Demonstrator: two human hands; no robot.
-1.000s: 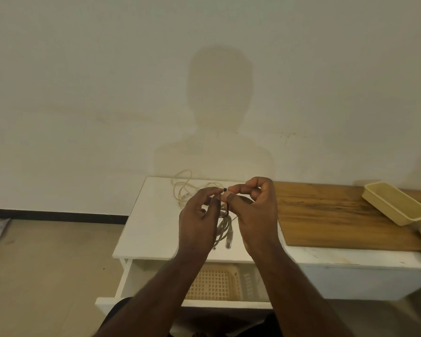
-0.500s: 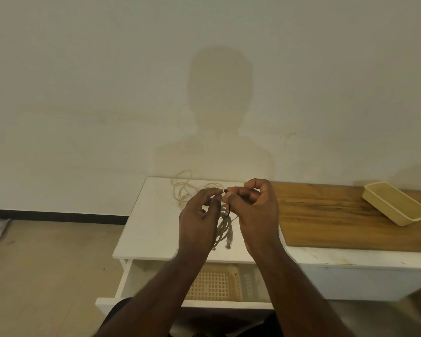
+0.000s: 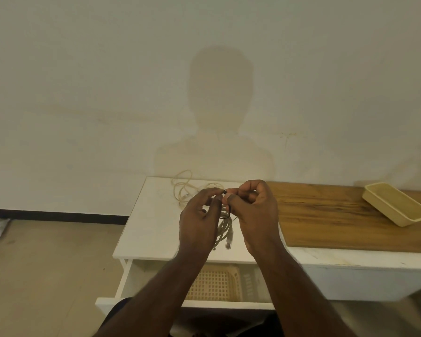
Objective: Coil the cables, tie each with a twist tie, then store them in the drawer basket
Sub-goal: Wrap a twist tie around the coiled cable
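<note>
While the left hand (image 3: 199, 222) and right hand (image 3: 253, 215) pinch a dark twist tie (image 3: 225, 191) above the coiled cable (image 3: 225, 229), tying is underway. Next, I'd say, twist it tight, then drop the bundle into the basket (image 3: 216, 283) below the hands; 1 loose cable (image 3: 187, 188) waits behind.

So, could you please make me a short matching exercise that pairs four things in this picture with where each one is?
Things:
1. coiled cable
2. loose cable
3. lattice basket
4. beige tray

Places:
A. on the wooden board, far right
B. in the open drawer
C. hanging below both hands
D. at the back of the white top

Pairs: 1-C, 2-D, 3-B, 4-A
</note>
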